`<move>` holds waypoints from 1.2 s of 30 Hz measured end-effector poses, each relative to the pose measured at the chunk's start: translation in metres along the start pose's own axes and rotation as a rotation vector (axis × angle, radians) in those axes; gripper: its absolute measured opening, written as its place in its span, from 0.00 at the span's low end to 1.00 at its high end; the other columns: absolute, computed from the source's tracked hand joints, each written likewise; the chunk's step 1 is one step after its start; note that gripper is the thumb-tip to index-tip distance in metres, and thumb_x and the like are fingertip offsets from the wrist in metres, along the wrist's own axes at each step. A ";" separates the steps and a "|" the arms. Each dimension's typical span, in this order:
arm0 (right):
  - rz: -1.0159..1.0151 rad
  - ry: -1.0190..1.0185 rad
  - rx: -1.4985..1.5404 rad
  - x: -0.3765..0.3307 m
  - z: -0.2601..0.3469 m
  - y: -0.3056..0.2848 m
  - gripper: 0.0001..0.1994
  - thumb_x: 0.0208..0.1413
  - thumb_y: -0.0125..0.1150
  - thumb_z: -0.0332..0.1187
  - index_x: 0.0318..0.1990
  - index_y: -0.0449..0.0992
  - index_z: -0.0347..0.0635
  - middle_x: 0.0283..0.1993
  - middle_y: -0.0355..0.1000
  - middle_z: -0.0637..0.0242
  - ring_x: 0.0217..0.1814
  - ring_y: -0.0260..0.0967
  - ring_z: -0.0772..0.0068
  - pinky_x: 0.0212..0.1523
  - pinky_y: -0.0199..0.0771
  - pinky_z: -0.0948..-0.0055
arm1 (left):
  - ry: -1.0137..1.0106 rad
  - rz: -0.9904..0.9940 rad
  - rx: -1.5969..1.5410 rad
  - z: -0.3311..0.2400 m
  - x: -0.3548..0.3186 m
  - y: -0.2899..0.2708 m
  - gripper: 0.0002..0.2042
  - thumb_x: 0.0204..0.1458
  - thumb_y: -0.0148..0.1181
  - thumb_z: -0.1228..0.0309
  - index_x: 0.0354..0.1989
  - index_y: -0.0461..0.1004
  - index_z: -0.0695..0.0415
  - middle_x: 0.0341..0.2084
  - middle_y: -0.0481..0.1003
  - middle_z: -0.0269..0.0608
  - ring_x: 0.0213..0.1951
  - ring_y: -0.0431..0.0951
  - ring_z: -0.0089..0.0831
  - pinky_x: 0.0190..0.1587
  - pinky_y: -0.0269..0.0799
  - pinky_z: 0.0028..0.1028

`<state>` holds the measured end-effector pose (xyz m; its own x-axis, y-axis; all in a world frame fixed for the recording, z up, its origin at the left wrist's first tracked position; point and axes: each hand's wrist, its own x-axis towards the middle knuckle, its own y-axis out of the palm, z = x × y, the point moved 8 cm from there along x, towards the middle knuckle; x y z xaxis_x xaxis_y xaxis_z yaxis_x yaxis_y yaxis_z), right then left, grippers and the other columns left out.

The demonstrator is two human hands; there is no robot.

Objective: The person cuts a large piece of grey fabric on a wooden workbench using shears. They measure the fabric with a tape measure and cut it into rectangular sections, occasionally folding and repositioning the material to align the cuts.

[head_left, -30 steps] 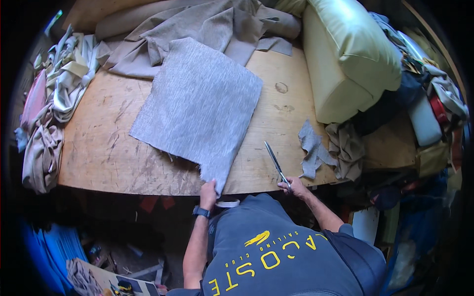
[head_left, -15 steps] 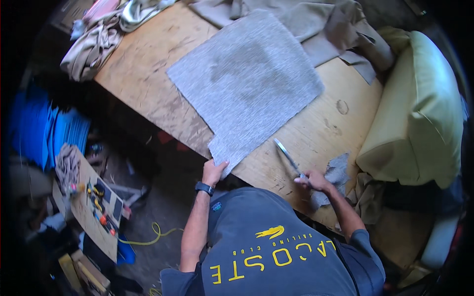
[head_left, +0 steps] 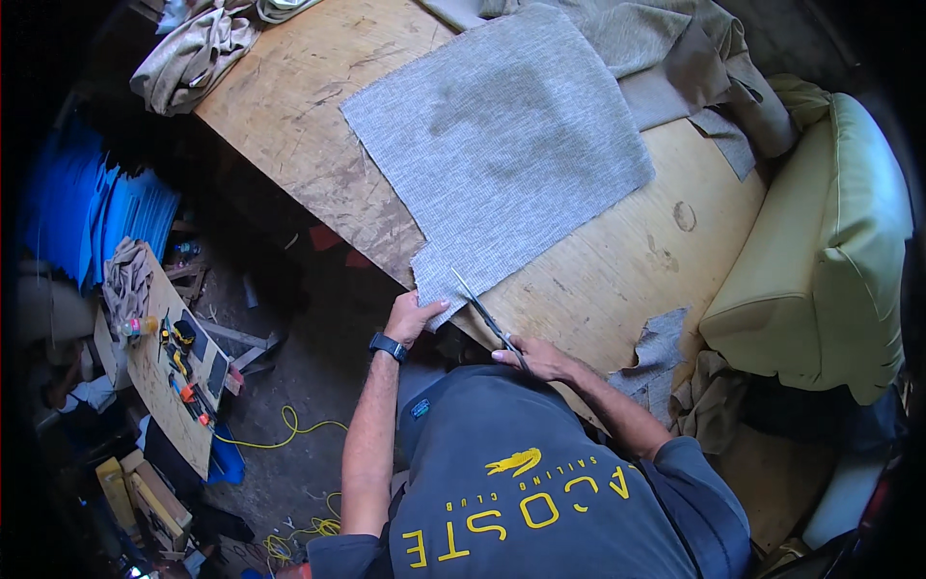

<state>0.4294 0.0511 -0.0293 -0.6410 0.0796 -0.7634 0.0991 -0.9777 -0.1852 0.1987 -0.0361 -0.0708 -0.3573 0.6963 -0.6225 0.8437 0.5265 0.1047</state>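
Observation:
A large piece of grey woven fabric [head_left: 502,145] with a dark patch lies on the wooden table [head_left: 318,145]. Its narrow near corner reaches the table's front edge, where my left hand [head_left: 410,318] pinches it, thumb on top. My right hand [head_left: 535,357] is wrapped around the handles of a pair of scissors [head_left: 487,317]. The blades point up and left and lie over the fabric's narrow end, close to my left fingers. Whether the blades have the cloth between them I cannot tell.
A grey fabric scrap [head_left: 656,352] lies right of my right forearm. Beyond it stands a pale yellow-green upholstered cushion [head_left: 781,251]. Crumpled cloth [head_left: 666,58] covers the table's far side. At lower left, a board [head_left: 159,367] bears tools, and a yellow hose [head_left: 289,425] runs along the floor.
My right hand has brought the scissors left, from over the bare wood to the fabric's narrow end. My left hand keeps its pinch on the corner. The whole view has shifted slightly.

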 end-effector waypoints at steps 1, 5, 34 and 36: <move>-0.006 0.001 -0.001 0.001 0.002 0.000 0.41 0.54 0.46 0.72 0.47 0.74 0.34 0.40 0.75 0.46 0.46 0.73 0.49 0.48 0.70 0.56 | -0.006 0.009 0.017 -0.001 0.000 0.001 0.15 0.49 0.70 0.73 0.44 0.78 0.64 0.36 0.80 0.35 0.33 0.78 0.20 0.37 0.74 0.24; -0.012 0.014 0.003 0.004 0.007 0.003 0.42 0.54 0.46 0.72 0.47 0.74 0.33 0.42 0.75 0.45 0.47 0.73 0.48 0.49 0.69 0.56 | 0.011 -0.021 0.036 -0.003 -0.001 0.002 0.14 0.48 0.70 0.73 0.43 0.78 0.64 0.34 0.80 0.34 0.31 0.78 0.20 0.35 0.74 0.24; -0.133 -0.063 0.422 0.065 0.055 -0.019 0.19 0.66 0.51 0.52 0.27 0.68 0.50 0.20 0.61 0.79 0.21 0.57 0.86 0.21 0.53 0.79 | 0.207 -0.068 0.488 -0.002 0.011 -0.011 0.22 0.43 0.73 0.54 0.34 0.81 0.64 0.28 0.81 0.46 0.28 0.78 0.30 0.34 0.74 0.32; -0.213 -0.075 0.425 0.071 0.047 -0.023 0.18 0.65 0.54 0.50 0.28 0.70 0.50 0.20 0.60 0.83 0.18 0.55 0.88 0.19 0.51 0.81 | 0.241 -0.037 0.378 0.009 0.025 -0.007 0.25 0.40 0.74 0.52 0.34 0.80 0.66 0.28 0.81 0.47 0.29 0.79 0.30 0.35 0.74 0.33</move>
<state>0.3456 0.0697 -0.0502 -0.6677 0.2878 -0.6865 -0.3505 -0.9352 -0.0511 0.1877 -0.0266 -0.0940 -0.4357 0.7977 -0.4170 0.8995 0.3697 -0.2327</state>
